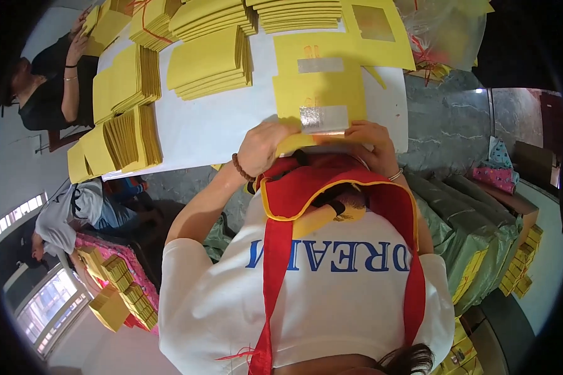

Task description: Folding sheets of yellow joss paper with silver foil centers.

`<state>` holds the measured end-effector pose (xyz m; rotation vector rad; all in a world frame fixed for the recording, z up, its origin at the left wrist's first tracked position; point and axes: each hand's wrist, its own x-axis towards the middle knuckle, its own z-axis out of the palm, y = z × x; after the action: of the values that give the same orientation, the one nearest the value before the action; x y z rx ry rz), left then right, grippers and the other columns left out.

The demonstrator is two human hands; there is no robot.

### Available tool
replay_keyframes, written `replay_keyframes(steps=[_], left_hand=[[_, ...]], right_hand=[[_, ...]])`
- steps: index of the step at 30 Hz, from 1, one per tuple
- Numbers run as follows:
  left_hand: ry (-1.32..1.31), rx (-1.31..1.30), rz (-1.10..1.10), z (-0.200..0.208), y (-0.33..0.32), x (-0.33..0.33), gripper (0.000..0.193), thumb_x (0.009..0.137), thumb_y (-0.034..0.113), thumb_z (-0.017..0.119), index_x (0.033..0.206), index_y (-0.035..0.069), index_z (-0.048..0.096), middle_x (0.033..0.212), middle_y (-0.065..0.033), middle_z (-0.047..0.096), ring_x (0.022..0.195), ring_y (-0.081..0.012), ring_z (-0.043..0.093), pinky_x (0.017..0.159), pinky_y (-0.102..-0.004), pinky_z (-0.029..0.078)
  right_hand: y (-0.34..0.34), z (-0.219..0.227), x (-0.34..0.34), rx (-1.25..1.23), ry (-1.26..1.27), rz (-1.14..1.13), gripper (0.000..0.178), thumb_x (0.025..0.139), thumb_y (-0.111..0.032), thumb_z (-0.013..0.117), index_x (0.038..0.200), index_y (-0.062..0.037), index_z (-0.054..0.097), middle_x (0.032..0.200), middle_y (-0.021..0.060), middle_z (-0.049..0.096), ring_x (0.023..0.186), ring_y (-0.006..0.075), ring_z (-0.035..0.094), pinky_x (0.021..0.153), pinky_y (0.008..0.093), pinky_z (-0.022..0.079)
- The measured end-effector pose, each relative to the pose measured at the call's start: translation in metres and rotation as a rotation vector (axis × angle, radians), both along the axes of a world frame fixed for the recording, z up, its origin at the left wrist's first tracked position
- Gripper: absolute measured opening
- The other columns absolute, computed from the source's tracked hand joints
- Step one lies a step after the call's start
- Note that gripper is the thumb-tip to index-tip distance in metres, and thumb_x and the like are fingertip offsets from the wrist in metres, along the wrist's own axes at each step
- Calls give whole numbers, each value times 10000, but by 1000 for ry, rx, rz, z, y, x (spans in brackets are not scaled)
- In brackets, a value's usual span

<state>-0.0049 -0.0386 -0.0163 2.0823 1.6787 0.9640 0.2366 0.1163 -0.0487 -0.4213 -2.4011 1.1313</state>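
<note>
Left hand [266,147] and right hand [374,145] at yellow sheet's [331,92] near edge, white table's [206,131] front; can't tell if fingers grip. Yellow stacks [206,62] look done; this sheet seems unfinished.

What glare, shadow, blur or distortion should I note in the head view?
In the head view: the windows at left are blown out and tilted by fisheye distortion; the silver patch glints; a soft shadow crosses the yellow sheets; the right hand looks slightly blurred; the corners go black.
</note>
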Motion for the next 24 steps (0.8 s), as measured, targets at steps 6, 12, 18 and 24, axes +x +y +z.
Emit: replay_keyframes(steps=[6, 12, 18, 24], left_hand=[[-470, -384, 519, -6, 21, 7, 265, 873, 221, 550, 1018, -1, 567, 585, -151, 535, 519, -235, 554, 491, -323, 419], [-704, -422, 584, -39, 28, -4, 279, 844, 252, 596, 947, -7, 580, 568, -48, 535, 499, -101, 465, 473, -265, 379], [-913, -405, 604, -43, 37, -2, 243, 845, 210, 605, 923, -16, 558, 608, -25, 559, 521, -71, 465, 480, -236, 381], [-931, -496, 661, -27, 37, -4, 272, 836, 176, 618, 997, -14, 509, 680, -44, 589, 544, -76, 492, 495, -218, 397]], right_hand=[[-7, 21, -29, -523, -107, -345, 307, 789, -155, 638, 1057, -16, 586, 945, 93, 627, 849, 180, 594, 711, 288, 460], [-2, 14, -39, -435, -21, -426, 442, 780, -195, 649, 1177, -37, 538, 1045, 156, 620, 923, 218, 613, 789, 291, 463], [2, 7, -47, -482, -99, -481, 434, 771, -193, 651, 1174, -63, 558, 1044, 156, 624, 927, 218, 615, 792, 291, 464], [0, -2, -50, -416, -55, -525, 418, 763, -193, 653, 1152, -64, 575, 1026, 158, 628, 903, 235, 623, 769, 302, 472]])
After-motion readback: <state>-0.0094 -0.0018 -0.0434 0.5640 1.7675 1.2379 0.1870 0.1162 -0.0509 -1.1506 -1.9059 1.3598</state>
